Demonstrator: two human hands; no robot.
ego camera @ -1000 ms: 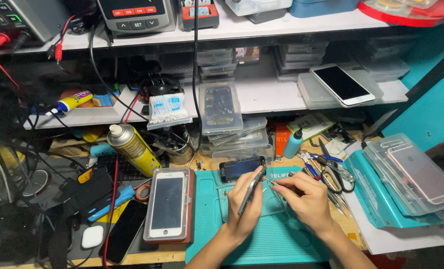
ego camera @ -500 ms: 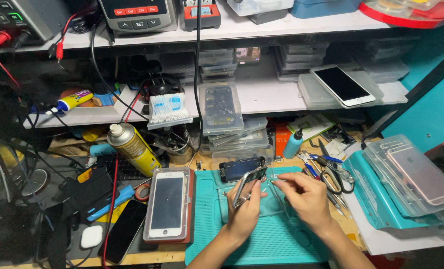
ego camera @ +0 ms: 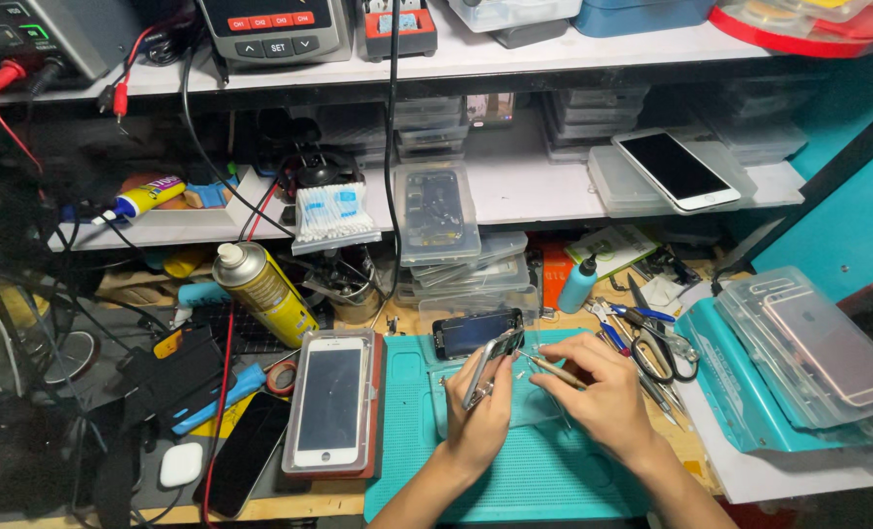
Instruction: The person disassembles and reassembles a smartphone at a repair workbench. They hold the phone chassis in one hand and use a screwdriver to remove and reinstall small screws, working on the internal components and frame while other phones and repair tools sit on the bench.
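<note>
A phone body (ego camera: 487,364) is gripped on edge in the left hand (ego camera: 480,416), just below the centre of the frame, its fingers closed round the lower part while the upper end is tilted towards the right hand (ego camera: 598,392). A thin tool (ego camera: 546,365) is pinched between the fingers of the right hand, and its tip is brought up against the top of the phone body. Both hands are held over a teal work mat (ego camera: 515,470) at the lower centre. A dark phone part (ego camera: 471,331) is seen lying at the mat's upper edge, just behind the held piece. Left of the mat, a white phone (ego camera: 330,402) is laid face up in a reddish frame, and a yellow spray can (ego camera: 265,291) is leaned above it. Scissors and pliers (ego camera: 652,343) are spread to the right of the hands, and clear plastic trays (ego camera: 808,353) with a phone back are stacked at the right edge.
</note>
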